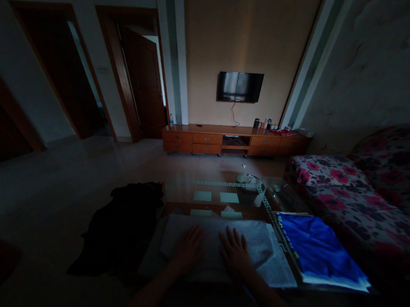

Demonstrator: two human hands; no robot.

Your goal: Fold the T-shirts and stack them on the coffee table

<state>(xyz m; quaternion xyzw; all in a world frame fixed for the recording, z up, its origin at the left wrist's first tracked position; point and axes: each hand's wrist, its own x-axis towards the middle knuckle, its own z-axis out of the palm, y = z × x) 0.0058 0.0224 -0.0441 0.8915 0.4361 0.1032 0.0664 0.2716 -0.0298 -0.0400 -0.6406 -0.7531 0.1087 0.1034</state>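
Observation:
A pale grey piece of cloth (217,225) lies folded on the glass-topped coffee table (181,189), over a wider pale sheet (283,268). My left hand (188,247) rests flat on the cloth's left half, fingers stretched forward. On its right half lies my right hand (234,250), palm down with the fingers spread. Neither hand grips anything. Right of the cloth is a folded blue garment (321,248) with a white layer beneath it. A dark heap of cloth (124,223) hangs at the table's left side. The room is dim, so fine detail is lost.
A floral sofa (334,182) stands along the right. Beyond the table are a low wooden TV cabinet (206,139) with bottles at its right end and a wall-mounted television (240,87). A plastic bag (249,179) shows near the table's far edge. A wooden door (143,77) stands ajar.

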